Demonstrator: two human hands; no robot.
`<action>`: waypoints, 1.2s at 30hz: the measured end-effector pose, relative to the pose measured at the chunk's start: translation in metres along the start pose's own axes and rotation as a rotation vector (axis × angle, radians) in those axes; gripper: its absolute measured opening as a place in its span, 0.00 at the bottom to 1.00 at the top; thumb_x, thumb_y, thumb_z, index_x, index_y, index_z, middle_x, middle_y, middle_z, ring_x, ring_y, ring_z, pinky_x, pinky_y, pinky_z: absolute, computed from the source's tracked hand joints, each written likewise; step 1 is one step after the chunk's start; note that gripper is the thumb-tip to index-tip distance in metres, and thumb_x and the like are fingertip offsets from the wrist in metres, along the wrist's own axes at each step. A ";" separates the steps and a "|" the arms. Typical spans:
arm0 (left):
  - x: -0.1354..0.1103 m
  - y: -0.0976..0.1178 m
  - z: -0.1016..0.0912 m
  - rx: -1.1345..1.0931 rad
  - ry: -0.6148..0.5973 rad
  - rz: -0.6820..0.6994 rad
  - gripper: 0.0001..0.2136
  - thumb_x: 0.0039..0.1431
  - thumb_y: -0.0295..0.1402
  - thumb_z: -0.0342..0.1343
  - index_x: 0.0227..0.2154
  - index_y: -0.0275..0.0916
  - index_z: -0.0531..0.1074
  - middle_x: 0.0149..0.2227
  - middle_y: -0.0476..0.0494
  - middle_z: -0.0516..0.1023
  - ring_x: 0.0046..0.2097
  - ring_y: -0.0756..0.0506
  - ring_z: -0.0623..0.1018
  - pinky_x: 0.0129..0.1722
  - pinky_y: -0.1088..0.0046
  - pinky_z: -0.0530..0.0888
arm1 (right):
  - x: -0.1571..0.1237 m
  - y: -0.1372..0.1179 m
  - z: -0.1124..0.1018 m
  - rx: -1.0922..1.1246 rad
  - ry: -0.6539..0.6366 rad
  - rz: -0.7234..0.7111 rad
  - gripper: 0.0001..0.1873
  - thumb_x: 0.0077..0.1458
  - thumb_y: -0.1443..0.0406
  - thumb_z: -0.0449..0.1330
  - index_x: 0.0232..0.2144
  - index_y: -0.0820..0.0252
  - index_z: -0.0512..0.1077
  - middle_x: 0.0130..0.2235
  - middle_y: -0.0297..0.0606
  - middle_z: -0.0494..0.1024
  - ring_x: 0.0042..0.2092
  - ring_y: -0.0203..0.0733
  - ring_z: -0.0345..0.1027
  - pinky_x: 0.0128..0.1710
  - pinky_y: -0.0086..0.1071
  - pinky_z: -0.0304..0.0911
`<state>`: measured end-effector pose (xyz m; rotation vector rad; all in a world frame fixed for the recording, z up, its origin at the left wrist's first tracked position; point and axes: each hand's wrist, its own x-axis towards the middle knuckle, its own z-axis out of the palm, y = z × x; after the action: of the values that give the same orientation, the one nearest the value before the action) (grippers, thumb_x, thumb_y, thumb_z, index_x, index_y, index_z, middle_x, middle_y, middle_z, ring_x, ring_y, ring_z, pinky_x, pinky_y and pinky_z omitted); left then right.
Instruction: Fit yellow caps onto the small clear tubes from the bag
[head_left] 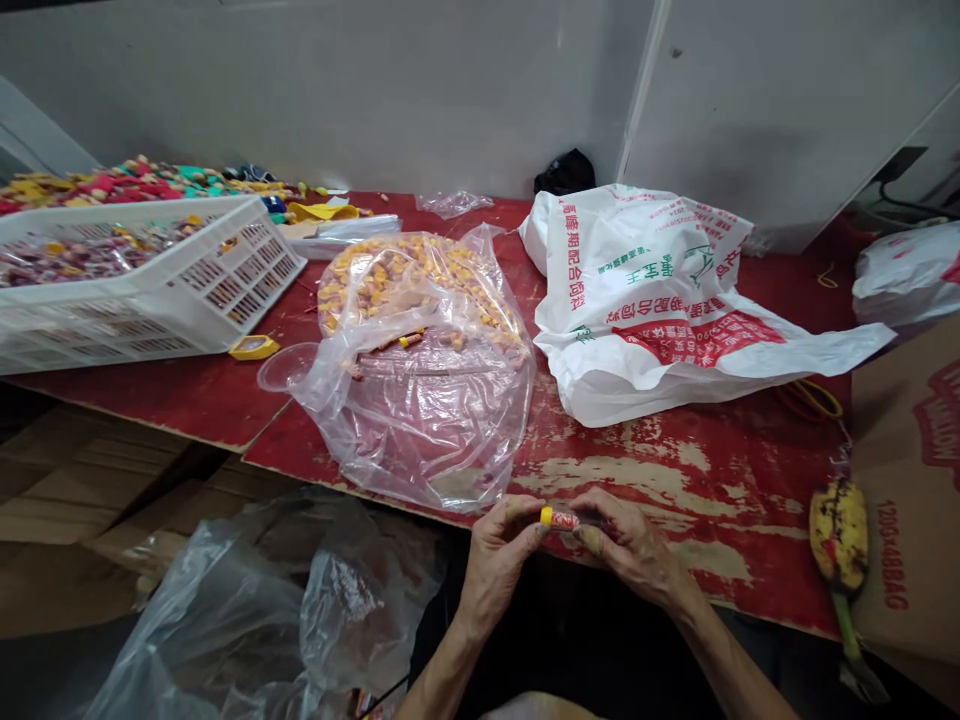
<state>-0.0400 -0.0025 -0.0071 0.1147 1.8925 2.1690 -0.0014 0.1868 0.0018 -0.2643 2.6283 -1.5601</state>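
A small red-and-yellow wrapped cylinder (559,518) sits between the person's two hands, just above the near edge of the tabletop (720,500), its yellow end toward the left hand (499,555) and its red body toward the right hand (634,545). Both hands are closed on it in a light pinch, the fingertips (525,530) of the left at one end and those (589,538) of the right at the other. The right fingers cover the far end, and the print on the wrapper is too small and blurred to read. Both bare forearms rise from the bottom of the view, bent inward toward each other, and the frame cuts them off before the elbows. Beyond the hands, a clear plastic bag (420,430) lies slumped on the red, paint-worn tabletop, with yellow-orange pieces (405,280) showing through it and a clear plastic cup (289,367) at its left edge. Further left stands a white plastic crate (150,290) of wrapped sweets, its far contents cut off by the frame. To the right lies a white carrier bag (645,300) with red and green print, and a blackened banana (838,535) rests by a cardboard box (907,480). A grey plastic bag (247,610) hangs below at the left.
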 end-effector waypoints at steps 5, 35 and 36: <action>0.001 0.001 -0.001 -0.054 -0.060 -0.049 0.08 0.43 0.34 0.66 0.28 0.38 0.78 0.29 0.47 0.74 0.33 0.48 0.73 0.35 0.74 0.71 | 0.000 0.003 0.010 0.089 0.030 0.080 0.16 0.61 0.56 0.48 0.36 0.58 0.70 0.32 0.36 0.74 0.34 0.40 0.67 0.35 0.32 0.62; -0.002 -0.011 -0.002 -0.280 0.006 -0.134 0.12 0.44 0.34 0.66 0.33 0.37 0.75 0.30 0.48 0.75 0.31 0.50 0.72 0.33 0.77 0.70 | -0.008 -0.003 0.008 -0.014 0.069 0.104 0.11 0.59 0.59 0.52 0.42 0.56 0.66 0.36 0.36 0.70 0.34 0.39 0.63 0.32 0.30 0.59; -0.002 -0.012 -0.002 -0.285 -0.005 -0.133 0.11 0.44 0.33 0.66 0.33 0.38 0.75 0.30 0.49 0.75 0.32 0.51 0.72 0.33 0.77 0.70 | -0.008 -0.002 0.009 -0.024 0.070 0.107 0.11 0.60 0.58 0.50 0.35 0.57 0.66 0.32 0.35 0.70 0.32 0.38 0.62 0.31 0.30 0.58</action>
<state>-0.0371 -0.0038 -0.0188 -0.0584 1.5212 2.3140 0.0083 0.1795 -0.0009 -0.0706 2.6657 -1.5328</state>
